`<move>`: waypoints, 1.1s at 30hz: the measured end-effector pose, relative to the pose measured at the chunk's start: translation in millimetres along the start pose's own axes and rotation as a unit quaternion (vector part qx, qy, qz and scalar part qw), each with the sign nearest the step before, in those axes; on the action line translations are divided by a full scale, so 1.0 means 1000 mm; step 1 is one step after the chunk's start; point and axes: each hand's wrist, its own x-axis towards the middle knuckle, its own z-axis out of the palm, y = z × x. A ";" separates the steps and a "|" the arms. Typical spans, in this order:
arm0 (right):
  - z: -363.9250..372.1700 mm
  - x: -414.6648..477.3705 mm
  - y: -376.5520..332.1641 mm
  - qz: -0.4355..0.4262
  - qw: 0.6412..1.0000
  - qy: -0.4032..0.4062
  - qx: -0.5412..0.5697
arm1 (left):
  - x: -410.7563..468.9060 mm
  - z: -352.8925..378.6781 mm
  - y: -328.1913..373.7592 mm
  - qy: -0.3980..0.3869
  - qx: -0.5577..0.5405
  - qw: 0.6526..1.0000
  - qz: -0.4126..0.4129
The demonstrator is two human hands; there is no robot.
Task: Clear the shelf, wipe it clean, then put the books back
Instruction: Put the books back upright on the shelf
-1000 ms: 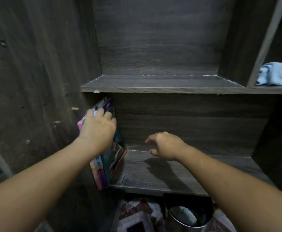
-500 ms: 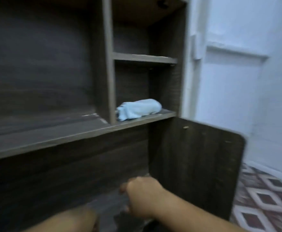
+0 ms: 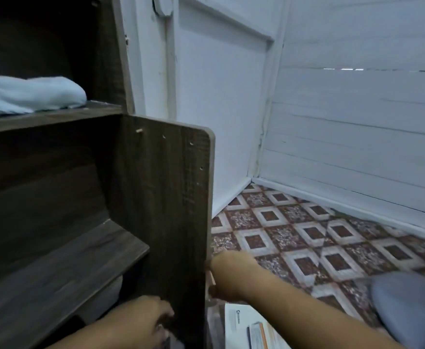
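Head view showed the right grip [image 3: 227, 272] at the edge of the side panel [image 3: 161, 210], the left grip [image 3: 141, 319] lower; both were blurred, so I cannot tell their hold.

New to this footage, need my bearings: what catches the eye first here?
The dark wooden side panel stands mid-frame, with the right hand at its outer edge low down. A pale blue cloth lies on the upper shelf at top left, bright against the dark wood. On the right, a patterned tile floor meets white walls.
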 end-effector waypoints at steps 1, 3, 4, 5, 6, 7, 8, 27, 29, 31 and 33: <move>0.008 -0.005 0.011 0.016 1.000 -0.002 0.005 | -0.002 -0.006 0.009 0.018 -0.025 0.999 0.016; 0.022 -0.014 0.033 0.037 0.999 -0.005 0.018 | 0.005 -0.010 0.033 0.024 -0.015 0.999 0.026; 0.028 -0.017 0.042 0.045 0.999 -0.008 0.028 | 0.012 -0.008 0.042 0.034 0.010 0.999 0.026; 0.032 -0.019 0.051 0.049 0.998 -0.010 0.035 | 0.016 -0.006 0.049 0.031 0.015 0.999 0.026; 0.038 -0.023 0.059 0.053 0.997 -0.016 0.045 | 0.023 -0.002 0.054 0.034 0.008 0.999 0.019; 0.042 -0.025 0.066 0.057 0.997 -0.021 0.052 | 0.025 -0.002 0.061 0.039 0.014 0.999 0.013; 0.048 -0.028 0.072 0.060 0.996 -0.027 0.058 | 0.030 0.002 0.066 0.046 0.015 0.999 0.016; 0.170 -0.042 0.130 0.090 0.981 -0.147 0.091 | 0.128 0.060 0.140 -0.001 0.045 0.997 0.056; 0.192 -0.042 0.133 0.089 0.979 -0.166 0.083 | 0.134 0.075 0.143 -0.019 0.053 0.997 0.052; 0.211 -0.045 0.133 0.084 0.975 -0.188 0.083 | 0.137 0.089 0.144 -0.031 0.075 0.995 0.052; 0.228 -0.046 0.132 0.072 0.973 -0.203 0.083 | 0.141 0.100 0.144 -0.033 0.095 0.994 0.050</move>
